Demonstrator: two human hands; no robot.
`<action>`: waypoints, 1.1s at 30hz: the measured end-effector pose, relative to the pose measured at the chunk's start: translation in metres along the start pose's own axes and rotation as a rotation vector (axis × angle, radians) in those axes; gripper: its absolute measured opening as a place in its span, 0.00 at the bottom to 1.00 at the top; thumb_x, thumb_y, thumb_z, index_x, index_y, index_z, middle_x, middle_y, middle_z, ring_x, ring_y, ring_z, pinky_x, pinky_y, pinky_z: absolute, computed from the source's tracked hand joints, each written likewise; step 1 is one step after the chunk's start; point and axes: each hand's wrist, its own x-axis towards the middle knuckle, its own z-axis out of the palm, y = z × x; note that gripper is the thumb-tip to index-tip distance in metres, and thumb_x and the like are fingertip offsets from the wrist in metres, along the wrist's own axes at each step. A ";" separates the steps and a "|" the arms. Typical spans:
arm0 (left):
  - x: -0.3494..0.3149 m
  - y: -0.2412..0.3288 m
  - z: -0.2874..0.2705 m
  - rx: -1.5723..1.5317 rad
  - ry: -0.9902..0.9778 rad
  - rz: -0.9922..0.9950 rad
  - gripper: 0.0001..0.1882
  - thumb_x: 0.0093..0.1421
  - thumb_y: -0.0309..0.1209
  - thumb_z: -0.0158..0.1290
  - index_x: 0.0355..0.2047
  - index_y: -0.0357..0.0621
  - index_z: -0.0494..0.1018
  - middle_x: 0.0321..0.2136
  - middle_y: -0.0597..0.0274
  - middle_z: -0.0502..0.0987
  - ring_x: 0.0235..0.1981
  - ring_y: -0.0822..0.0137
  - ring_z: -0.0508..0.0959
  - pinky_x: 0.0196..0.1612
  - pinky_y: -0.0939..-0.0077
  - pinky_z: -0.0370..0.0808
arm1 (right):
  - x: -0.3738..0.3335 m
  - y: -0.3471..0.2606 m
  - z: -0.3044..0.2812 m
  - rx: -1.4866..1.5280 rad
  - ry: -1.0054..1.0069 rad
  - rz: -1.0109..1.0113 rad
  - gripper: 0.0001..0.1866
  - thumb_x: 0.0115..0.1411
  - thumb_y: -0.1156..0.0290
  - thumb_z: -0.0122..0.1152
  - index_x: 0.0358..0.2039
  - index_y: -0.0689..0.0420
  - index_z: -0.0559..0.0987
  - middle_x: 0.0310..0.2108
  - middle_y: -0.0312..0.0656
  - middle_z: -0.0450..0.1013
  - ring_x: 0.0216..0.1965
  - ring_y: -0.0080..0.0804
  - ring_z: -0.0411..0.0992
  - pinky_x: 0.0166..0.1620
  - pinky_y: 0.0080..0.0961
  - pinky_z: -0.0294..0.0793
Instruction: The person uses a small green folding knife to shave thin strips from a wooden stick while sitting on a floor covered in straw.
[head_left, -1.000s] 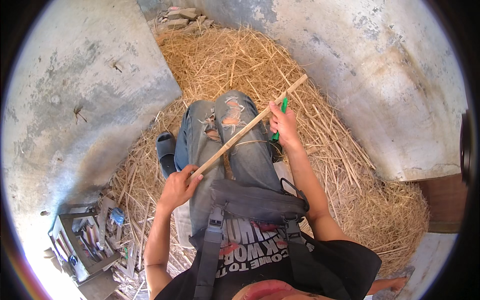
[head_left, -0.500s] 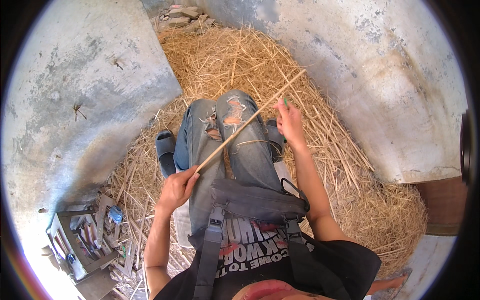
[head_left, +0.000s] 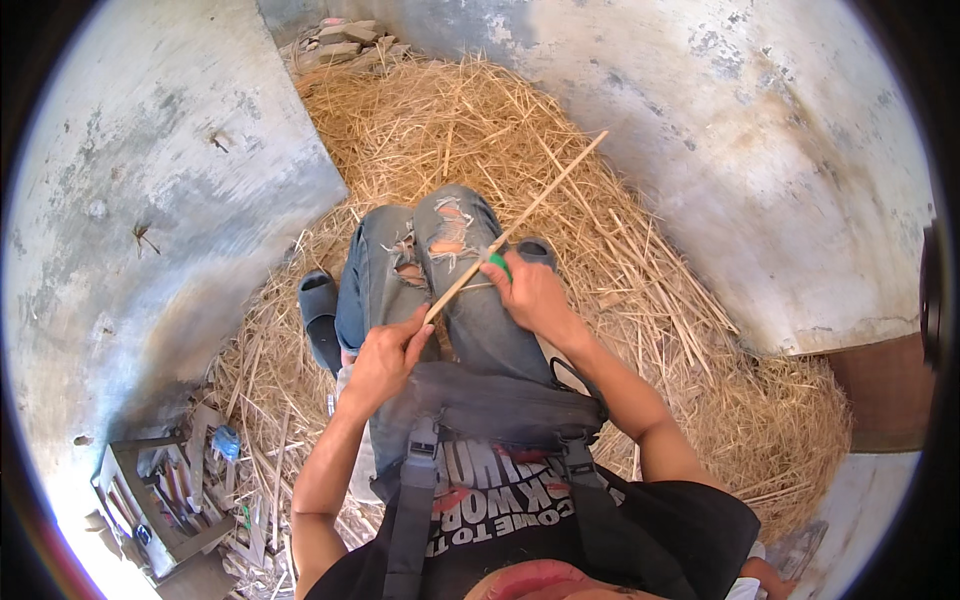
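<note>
A long, thin, pale wooden stick (head_left: 553, 190) slants across my knees, its far end pointing up and to the right. My left hand (head_left: 383, 358) is closed around its lower end, thumb along the stick. Gripped in my right hand (head_left: 535, 298) is a small green-handled tool (head_left: 499, 264), which meets the stick around its middle, over my right knee. The tool's working end is hidden by the fingers and stick. Beneath them are my ripped jeans (head_left: 465, 300), with a loose thin strip lying across the right thigh.
Shavings and straw (head_left: 450, 110) cover the ground around my legs. Grey, peeling walls (head_left: 160, 180) rise at left and right. A wooden box (head_left: 180, 545) of tools stands at lower left, beside a blue plastic piece (head_left: 228, 443). Broken bricks (head_left: 345, 38) lie at the back.
My right hand has come down and left from beside the stick and now brings the green-handled tool against it. My left hand has shifted slightly right and up with the stick's lower end.
</note>
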 end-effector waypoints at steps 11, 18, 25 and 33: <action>-0.009 -0.003 0.000 -0.017 0.004 -0.068 0.20 0.70 0.35 0.54 0.55 0.31 0.76 0.20 0.37 0.70 0.19 0.50 0.72 0.29 0.63 0.71 | 0.026 0.024 -0.028 -0.035 -0.033 -0.052 0.37 0.72 0.39 0.42 0.36 0.65 0.78 0.22 0.60 0.76 0.27 0.61 0.78 0.31 0.51 0.76; -0.006 -0.003 -0.003 0.018 -0.018 -0.095 0.19 0.69 0.34 0.56 0.55 0.33 0.77 0.23 0.37 0.77 0.23 0.48 0.79 0.31 0.64 0.74 | 0.028 0.031 -0.019 0.003 0.044 0.066 0.39 0.71 0.36 0.43 0.40 0.67 0.79 0.26 0.62 0.77 0.32 0.60 0.80 0.35 0.49 0.77; -0.009 -0.015 0.007 0.108 0.083 0.031 0.18 0.67 0.31 0.58 0.56 0.36 0.77 0.27 0.41 0.78 0.25 0.49 0.80 0.32 0.62 0.74 | 0.012 0.046 0.000 0.351 0.105 0.035 0.31 0.75 0.47 0.46 0.48 0.69 0.77 0.33 0.57 0.79 0.39 0.48 0.79 0.45 0.41 0.74; -0.012 -0.021 0.013 0.169 0.110 0.030 0.19 0.66 0.32 0.59 0.56 0.43 0.77 0.26 0.45 0.80 0.25 0.46 0.80 0.30 0.56 0.74 | 0.005 0.016 0.001 0.321 0.092 0.119 0.23 0.77 0.56 0.44 0.36 0.66 0.75 0.24 0.58 0.73 0.27 0.56 0.74 0.32 0.43 0.70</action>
